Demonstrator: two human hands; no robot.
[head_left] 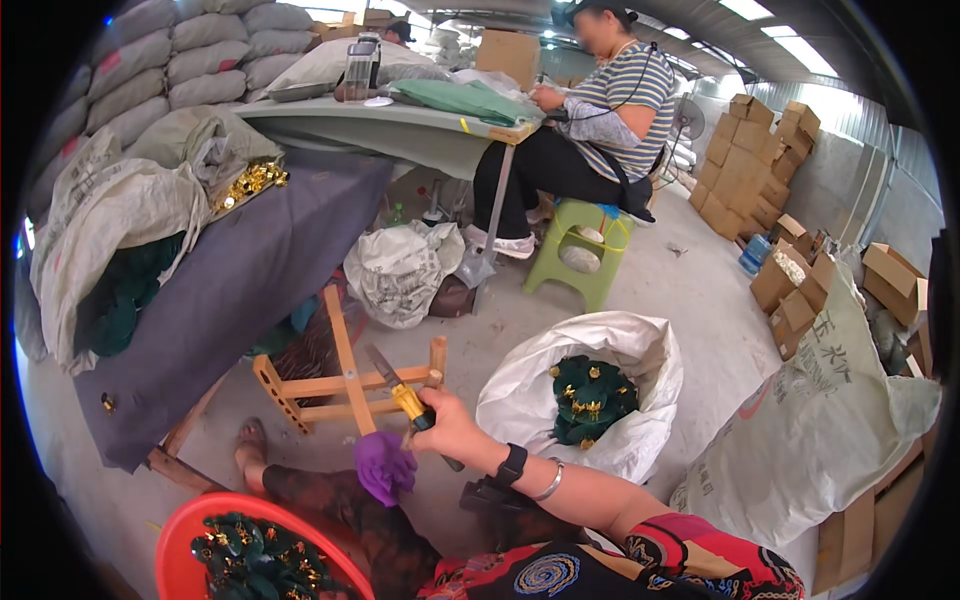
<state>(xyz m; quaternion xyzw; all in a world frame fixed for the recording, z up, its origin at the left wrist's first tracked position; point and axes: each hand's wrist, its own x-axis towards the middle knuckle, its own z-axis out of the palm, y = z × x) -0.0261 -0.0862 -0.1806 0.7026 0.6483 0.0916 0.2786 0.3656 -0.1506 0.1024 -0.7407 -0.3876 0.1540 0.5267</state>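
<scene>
My right hand (452, 432) is closed around a yellow-and-black-handled tool (408, 398). Its narrow grey shaft points up and away to the left; the exact kind is unclear. The hand hovers beside a wooden frame (345, 350) with a long slanting bar. A bunched purple cloth or glove (385, 468) covers the bar's lower end, just below the tool. My left hand does not show. By my leg is a red basin (172, 535) of dark green pieces with gold metal fittings (262, 560). Similar green-and-gold pieces (592, 400) lie in an open white sack (520, 375) to the right.
At left, a dark-cloth-covered surface (260, 235) holds sacks and gold fittings (252, 183). Ahead, a person (610, 110) sits on a green stool (580, 255) at a table (440, 132). A large sack (790, 450) and cardboard boxes (735, 165) stand at right.
</scene>
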